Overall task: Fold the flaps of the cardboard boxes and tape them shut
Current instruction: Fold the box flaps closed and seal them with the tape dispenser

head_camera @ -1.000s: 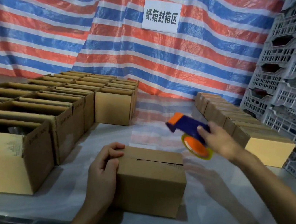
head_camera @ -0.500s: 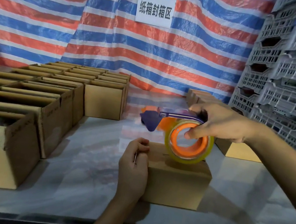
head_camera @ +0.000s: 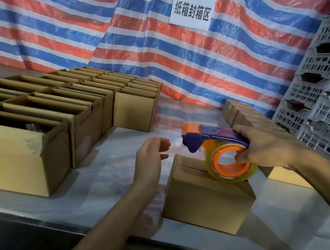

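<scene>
Right hand (head_camera: pixel 263 148) grips the tape dispenser (head_camera: pixel 218 137) with its roll resting on the folded-shut box (head_camera: pixel 206 197) near the front edge of the table (head_camera: pixel 271 237), while left hand (head_camera: pixel 150 161) hovers just beside the box, fingers loosely curled, holding nothing.

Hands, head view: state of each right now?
Left hand: open, holding nothing, just left of the box.
Right hand: closed on the tape dispenser, its roll over the box top.
</scene>
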